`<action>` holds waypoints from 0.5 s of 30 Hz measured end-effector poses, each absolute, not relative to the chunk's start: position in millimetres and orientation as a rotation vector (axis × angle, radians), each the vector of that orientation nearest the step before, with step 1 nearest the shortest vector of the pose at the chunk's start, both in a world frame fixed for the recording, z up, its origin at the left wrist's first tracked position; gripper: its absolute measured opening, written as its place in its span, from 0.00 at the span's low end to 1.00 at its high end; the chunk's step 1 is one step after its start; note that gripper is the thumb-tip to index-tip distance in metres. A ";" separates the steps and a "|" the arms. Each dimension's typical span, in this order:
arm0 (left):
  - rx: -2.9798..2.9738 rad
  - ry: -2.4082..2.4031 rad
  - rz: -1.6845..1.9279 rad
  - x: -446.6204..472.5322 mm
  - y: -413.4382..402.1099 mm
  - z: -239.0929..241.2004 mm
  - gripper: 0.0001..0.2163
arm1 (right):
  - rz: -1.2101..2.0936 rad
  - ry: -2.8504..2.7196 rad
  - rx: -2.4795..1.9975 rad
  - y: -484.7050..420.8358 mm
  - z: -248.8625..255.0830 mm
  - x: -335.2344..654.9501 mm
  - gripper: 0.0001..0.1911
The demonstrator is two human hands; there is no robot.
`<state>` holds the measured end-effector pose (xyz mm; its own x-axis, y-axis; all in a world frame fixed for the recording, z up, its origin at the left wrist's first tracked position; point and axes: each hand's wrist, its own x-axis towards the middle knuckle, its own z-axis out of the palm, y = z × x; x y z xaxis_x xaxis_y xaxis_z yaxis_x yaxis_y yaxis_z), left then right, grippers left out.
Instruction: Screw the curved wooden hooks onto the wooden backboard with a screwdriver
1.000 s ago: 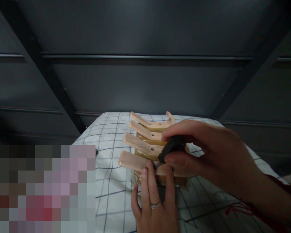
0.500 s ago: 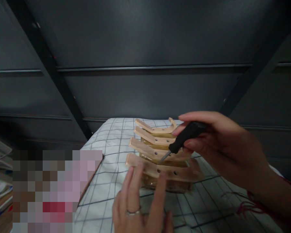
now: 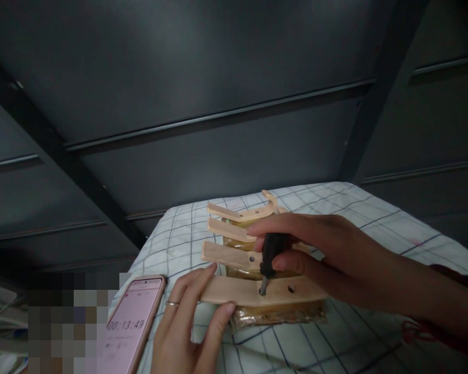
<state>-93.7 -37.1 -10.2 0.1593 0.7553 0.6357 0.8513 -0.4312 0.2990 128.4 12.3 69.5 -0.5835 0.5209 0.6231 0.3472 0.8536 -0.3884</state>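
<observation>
Both hands were bare. The left hand [image 3: 179,333] wore a slim, silver-coloured ring [image 3: 172,304]. Beyond the right hand [image 3: 320,244], dark red material [image 3: 454,279] lay about the forearm [image 3: 401,280], with thin, loose red strands [image 3: 413,331] at its near side; sleeve or cord, the dimness hid which.

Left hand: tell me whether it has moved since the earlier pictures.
Yes: judged against the phone on the checked cloth, the left hand has moved left, closer to the phone.
</observation>
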 end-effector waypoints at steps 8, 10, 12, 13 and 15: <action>-2.347 -1.688 -1.308 -99.0 -34.0 -21.3 0.17 | 0.339 -2.298 -0.711 13.9 67.2 138.2 0.23; -2.348 -1.707 -1.343 -99.8 -34.4 -23.8 0.17 | 0.356 -2.325 -0.676 14.4 65.8 140.4 0.25; -2.344 -1.716 -1.366 -100.3 -34.5 -25.0 0.18 | 0.315 -2.354 -0.657 14.0 64.6 140.9 0.26; -2.342 -1.715 -1.373 -100.3 -34.4 -25.0 0.18 | 0.274 -2.368 -0.647 13.3 64.2 140.4 0.26; -2.334 -1.714 -1.378 -99.8 -34.0 -24.0 0.18 | 0.194 -2.392 -0.617 11.3 64.0 138.3 0.26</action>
<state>-99.8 -34.0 -24.0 0.0602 0.8051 0.5900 0.7492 -0.4270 0.5063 138.3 11.3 64.0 -0.6772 0.4778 0.5596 0.3815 0.8783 -0.2882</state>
